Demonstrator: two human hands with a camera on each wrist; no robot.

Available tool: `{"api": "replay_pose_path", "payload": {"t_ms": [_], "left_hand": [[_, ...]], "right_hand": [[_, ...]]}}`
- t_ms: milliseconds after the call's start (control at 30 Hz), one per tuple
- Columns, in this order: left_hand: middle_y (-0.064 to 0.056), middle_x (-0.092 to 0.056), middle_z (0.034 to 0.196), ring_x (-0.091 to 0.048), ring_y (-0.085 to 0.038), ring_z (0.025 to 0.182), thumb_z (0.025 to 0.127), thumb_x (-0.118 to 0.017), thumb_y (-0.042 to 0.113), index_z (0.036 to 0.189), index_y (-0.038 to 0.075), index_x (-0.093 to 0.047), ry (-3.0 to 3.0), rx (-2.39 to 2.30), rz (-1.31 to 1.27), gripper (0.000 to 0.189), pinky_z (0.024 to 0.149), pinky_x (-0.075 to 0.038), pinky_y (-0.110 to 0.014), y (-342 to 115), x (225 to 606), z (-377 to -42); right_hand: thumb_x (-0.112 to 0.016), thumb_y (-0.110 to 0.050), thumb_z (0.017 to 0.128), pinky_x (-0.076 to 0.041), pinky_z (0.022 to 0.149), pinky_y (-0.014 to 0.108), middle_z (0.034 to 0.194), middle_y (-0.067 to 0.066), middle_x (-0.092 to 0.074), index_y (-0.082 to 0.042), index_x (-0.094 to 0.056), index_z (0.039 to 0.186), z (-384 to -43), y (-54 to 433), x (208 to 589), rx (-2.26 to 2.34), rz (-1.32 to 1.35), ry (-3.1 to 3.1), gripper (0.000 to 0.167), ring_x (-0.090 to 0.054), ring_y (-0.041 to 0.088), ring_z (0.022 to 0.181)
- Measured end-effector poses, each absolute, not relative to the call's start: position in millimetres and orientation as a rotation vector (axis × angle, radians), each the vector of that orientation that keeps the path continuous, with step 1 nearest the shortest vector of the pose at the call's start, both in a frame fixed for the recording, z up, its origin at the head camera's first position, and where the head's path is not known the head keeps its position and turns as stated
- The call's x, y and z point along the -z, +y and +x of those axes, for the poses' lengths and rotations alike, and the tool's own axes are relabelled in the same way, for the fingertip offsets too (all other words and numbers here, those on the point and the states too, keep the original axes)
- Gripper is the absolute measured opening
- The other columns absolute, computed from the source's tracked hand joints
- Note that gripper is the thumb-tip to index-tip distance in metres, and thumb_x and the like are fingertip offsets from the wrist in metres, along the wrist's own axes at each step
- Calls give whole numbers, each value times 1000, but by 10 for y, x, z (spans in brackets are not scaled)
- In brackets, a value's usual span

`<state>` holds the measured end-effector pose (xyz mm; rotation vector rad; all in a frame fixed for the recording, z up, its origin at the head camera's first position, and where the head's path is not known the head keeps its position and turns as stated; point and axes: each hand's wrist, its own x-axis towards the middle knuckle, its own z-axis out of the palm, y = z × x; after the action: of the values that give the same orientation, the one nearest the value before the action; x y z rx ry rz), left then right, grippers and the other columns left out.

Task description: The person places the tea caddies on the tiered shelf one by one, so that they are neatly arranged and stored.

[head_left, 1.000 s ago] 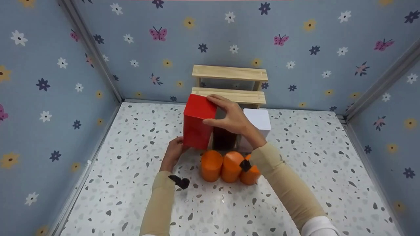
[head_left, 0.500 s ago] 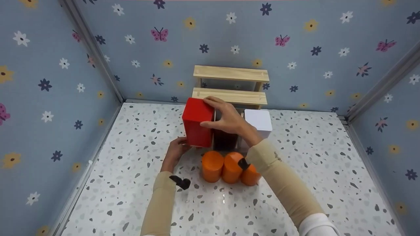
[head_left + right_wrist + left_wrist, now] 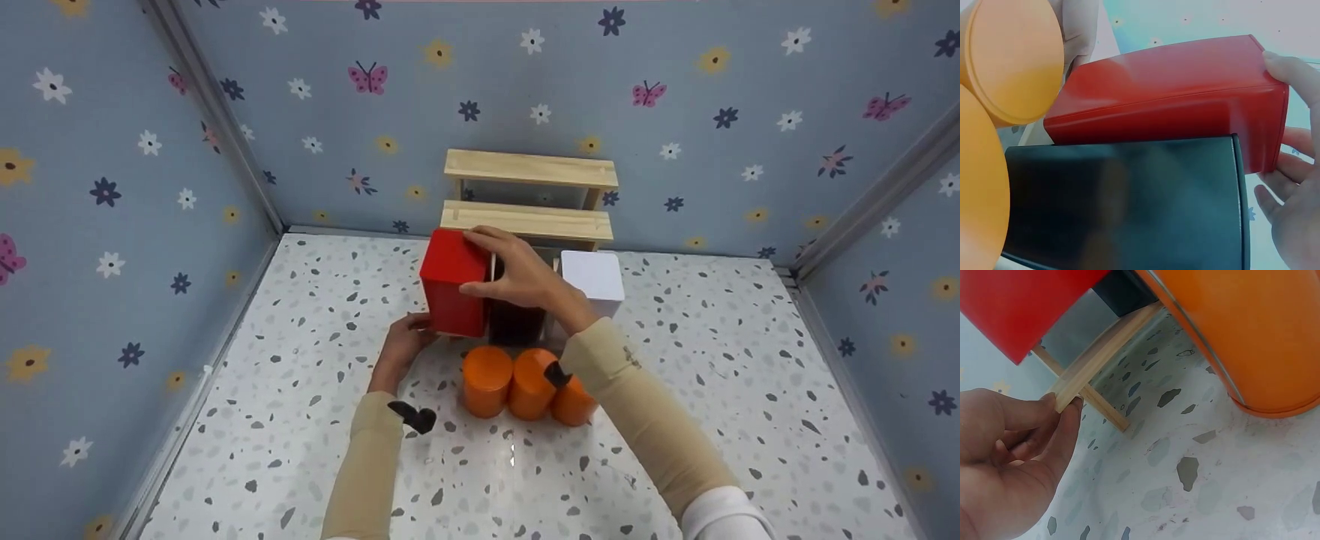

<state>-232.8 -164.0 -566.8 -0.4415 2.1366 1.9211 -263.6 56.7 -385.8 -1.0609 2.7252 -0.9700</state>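
Observation:
My right hand (image 3: pixel 517 274) grips the top of a tall red rectangular canister (image 3: pixel 455 304). In the right wrist view, its thumb and fingers span the canister's upper end. The canister stands at the left end of the lowest board (image 3: pixel 1095 354) of a stepped wooden rack, directly beside a black canister (image 3: pixel 1129 197). My left hand (image 3: pixel 401 349) is low at the left. In the left wrist view it pinches that board's end between thumb and fingers, just below the red canister. A white canister (image 3: pixel 592 276) stands to the right of the black one, partly behind my right forearm.
Three orange round canisters (image 3: pixel 486 382) stand in a row on the speckled table (image 3: pixel 315 465), in front of the rack. Two higher wooden steps (image 3: pixel 531 168) rise behind the rectangular canisters. Flowered panels (image 3: pixel 540 82) enclose the back and sides.
The red canister has come down and straightened from a slight tilt onto the lowest board, with my right hand still around its top. My left hand stays at the board's end.

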Motion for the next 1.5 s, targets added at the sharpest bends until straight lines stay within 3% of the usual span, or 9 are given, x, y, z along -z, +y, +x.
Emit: {"api": "replay_pose_path", "payload": {"t_ms": [200,567,1133,1500], "left_hand": [[-13,-58,129,-57,-24,117,90,-44,-7,130,6,-57,2044,-2028,-443,44,103,-47,-37,-1631,5680,-2333],[-12,-58,127,-57,-23,116,87,-41,-9,129,7,-57,2016,-2038,-467,47,102,-47,-36,-1636,5656,-2333],[-16,-58,127,-59,-23,111,87,-47,-9,128,1,-57,2019,-2098,-489,43,98,-49,-36,-1598,5642,-2326],[-16,-59,128,-59,-23,110,86,-52,-5,128,2,-58,2088,-2026,-493,42,96,-49,-34,-1597,5668,-2336]], "right_hand": [[-67,-54,80,-30,113,49,153,2,-35,-24,-36,148,-2645,570,3851,853,-1051,2760,81,-31,26,138],[-68,-51,81,-11,119,49,153,0,-35,-24,-29,151,-2646,550,3841,654,-1060,2755,84,-29,20,141],[-68,-45,82,-7,118,54,150,3,-39,-18,-31,150,-2639,552,3863,550,-1045,2773,82,-30,22,139],[-64,-42,86,-4,118,55,152,3,-36,-21,-28,150,-2641,537,3872,470,-1030,2811,77,-22,29,142]]}}
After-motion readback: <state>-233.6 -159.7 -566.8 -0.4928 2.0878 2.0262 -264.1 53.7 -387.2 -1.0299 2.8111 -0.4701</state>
